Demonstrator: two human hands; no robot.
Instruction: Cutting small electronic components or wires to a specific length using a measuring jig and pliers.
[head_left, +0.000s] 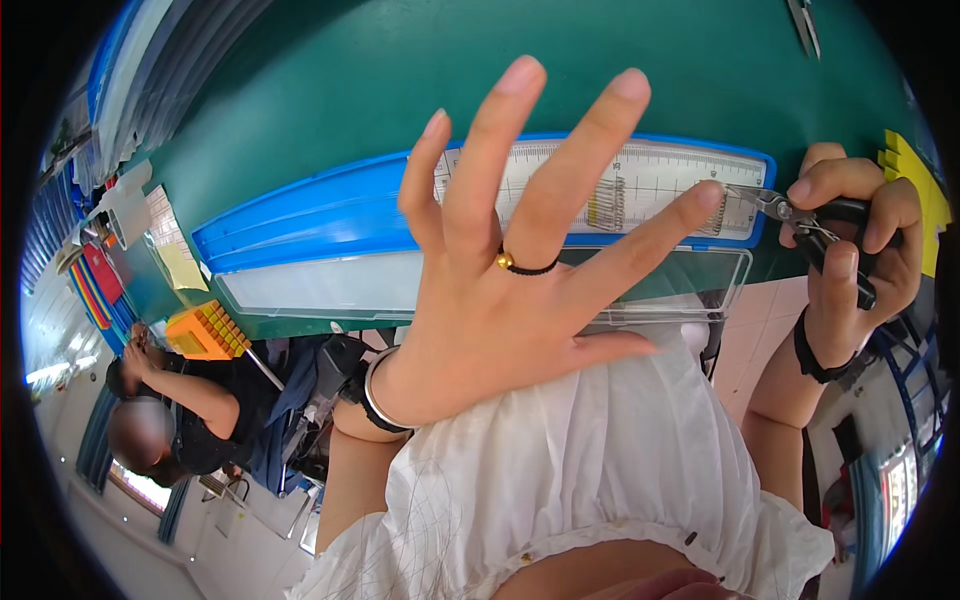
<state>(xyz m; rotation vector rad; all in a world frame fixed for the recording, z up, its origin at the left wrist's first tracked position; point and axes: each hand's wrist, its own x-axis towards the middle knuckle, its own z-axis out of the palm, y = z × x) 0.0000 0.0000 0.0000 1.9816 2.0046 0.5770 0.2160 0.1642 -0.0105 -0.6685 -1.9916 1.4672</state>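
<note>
My left hand (520, 270) is spread wide over a long blue tray (300, 222), its fingers apart. The index fingertip is at a row of small thin metal pieces (712, 215) near the tray's right end; I cannot tell whether it presses on them. Another row of fine metal pieces (606, 204) lies on the white ruled sheet (655, 175) in the tray. My right hand (865, 235) is closed round small pliers (818, 225) with black handles. Their metal jaws point left over the tray's right end, close to that fingertip.
A clear plastic lid (320, 290) lies along the near side of the tray on the green table (700, 60). A metal tool (805, 25) lies at the far right. Yellow pieces (920, 190) are beyond my right hand. An orange-yellow box (205, 332) and another person (190, 400) are at left.
</note>
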